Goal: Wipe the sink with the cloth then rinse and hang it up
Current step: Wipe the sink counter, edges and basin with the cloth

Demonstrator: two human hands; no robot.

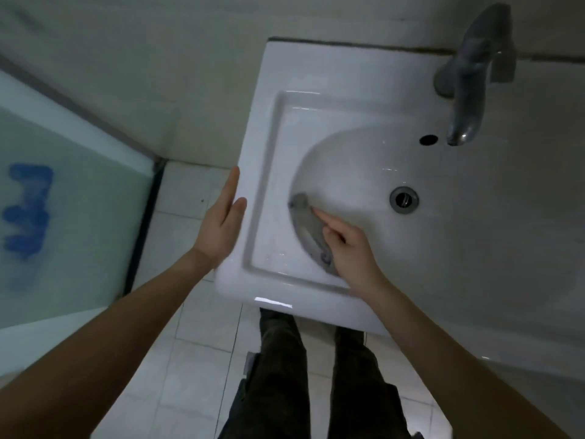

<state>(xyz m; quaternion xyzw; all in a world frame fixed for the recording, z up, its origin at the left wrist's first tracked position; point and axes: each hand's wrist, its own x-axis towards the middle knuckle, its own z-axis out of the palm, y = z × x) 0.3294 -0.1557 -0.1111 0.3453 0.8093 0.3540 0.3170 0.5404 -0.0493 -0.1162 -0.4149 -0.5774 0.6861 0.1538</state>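
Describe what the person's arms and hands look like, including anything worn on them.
The left hand and right hand are bare: no gloves, rings or watch visible. The left forearm and right forearm are bare too, with no sleeve showing up to the frame's edge. No markings are visible, though the picture is dim.

place: bathroom | signs: white sink [316, 74], metal tap [468, 90], tiled floor [190, 343], frosted glass panel [72, 185]

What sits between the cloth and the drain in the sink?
Nothing. In the head view, only bare white sink bowl separates the cloth, held by the right hand, from the drain.
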